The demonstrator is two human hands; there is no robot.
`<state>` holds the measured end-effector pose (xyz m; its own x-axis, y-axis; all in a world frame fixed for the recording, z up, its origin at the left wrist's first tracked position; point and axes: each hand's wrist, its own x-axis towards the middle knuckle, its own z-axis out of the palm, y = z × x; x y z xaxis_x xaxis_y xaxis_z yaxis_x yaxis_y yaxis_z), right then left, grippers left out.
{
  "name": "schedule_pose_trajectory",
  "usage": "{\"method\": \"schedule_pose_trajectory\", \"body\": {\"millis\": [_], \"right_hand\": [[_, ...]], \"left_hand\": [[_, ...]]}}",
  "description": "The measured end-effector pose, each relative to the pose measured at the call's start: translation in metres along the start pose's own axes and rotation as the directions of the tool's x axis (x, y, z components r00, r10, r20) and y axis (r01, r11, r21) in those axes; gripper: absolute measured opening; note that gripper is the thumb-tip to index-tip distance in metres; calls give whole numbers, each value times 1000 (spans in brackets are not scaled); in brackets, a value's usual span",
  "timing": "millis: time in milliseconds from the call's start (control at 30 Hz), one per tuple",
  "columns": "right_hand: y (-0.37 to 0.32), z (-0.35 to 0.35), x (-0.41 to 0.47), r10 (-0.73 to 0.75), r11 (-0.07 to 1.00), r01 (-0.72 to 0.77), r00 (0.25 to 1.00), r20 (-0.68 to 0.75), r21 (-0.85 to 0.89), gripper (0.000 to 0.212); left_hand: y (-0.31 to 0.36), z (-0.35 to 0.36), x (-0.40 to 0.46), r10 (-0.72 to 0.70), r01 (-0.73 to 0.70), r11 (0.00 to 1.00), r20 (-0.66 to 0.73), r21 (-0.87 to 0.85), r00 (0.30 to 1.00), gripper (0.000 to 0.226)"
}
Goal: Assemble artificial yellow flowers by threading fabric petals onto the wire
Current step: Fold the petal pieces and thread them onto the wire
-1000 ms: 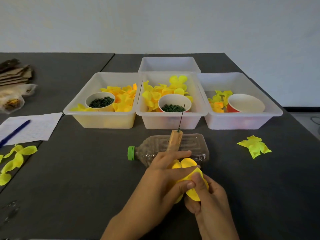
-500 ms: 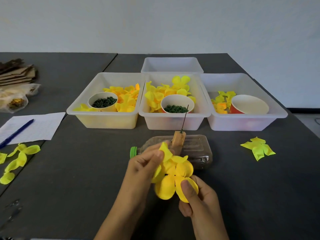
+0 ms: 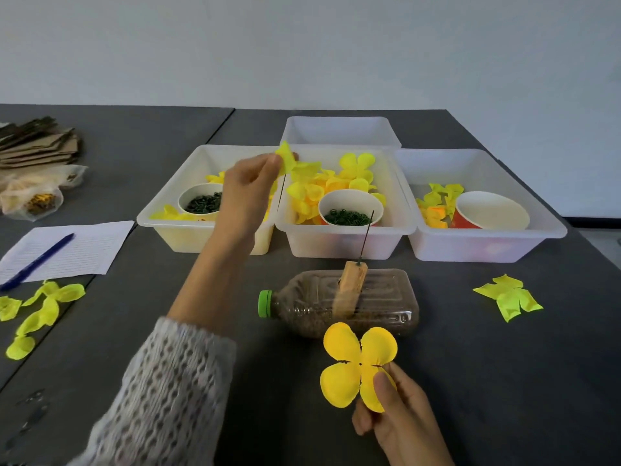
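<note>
Head view is showing the right hand (image 3: pixel 400 422) low and near, pinching a four-lobed yellow petal piece (image 3: pixel 359 364) by its lower right lobe, thumb pressed on the front. Its flat face is turning toward the camera, and the small centre hole is showing. The wire (image 3: pixel 366 237) is standing nearly upright, leaning slightly right, from a wooden block (image 3: pixel 351 287) on a bottle (image 3: pixel 339 302) lying on its side on the tabletop (image 3: pixel 487 364). The wire's tip is lying up and away from the petal piece, well apart, so the hole would probably need lifting above the tip and then lowering along the wire's length. The right hand is the nearer one to the wire.

The left hand (image 3: pixel 247 190) is reaching out over the bins, its grip closing on a second yellow petal piece (image 3: pixel 287 156) above the rim of the middle bin (image 3: pixel 346 243). A thin dark line is hanging below those fingers; it may be another wire, though the blur is making this unsure.
</note>
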<state>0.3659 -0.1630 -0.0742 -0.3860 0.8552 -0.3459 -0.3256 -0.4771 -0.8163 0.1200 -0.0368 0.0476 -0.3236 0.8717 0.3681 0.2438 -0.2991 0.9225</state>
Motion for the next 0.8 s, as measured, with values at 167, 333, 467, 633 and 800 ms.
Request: {"method": "schedule_pose_trajectory", "body": {"millis": [167, 333, 467, 633, 800], "right_hand": [[-5, -5, 4, 94, 973, -94, 996, 9, 211, 42], [-5, -8, 6, 142, 961, -137, 990, -1, 239, 41], [-6, -8, 8, 156, 953, -147, 988, -11, 264, 42], [-6, -7, 8, 147, 955, -136, 989, -22, 264, 47], [-6, -4, 5, 90, 959, -81, 996, -23, 270, 49]], "left_hand": [[-25, 36, 62, -34, -27, 791, 89, 611, 995, 25], [-46, 39, 75, -182, -49, 379, 127, 924, 975, 27], [-53, 37, 75, -168, -121, 283, 173, 951, 970, 24], [-60, 29, 70, -244, -291, 296, 367, 910, 898, 29], [-52, 25, 60, -200, -159, 769, 469, 619, 860, 53]]}}
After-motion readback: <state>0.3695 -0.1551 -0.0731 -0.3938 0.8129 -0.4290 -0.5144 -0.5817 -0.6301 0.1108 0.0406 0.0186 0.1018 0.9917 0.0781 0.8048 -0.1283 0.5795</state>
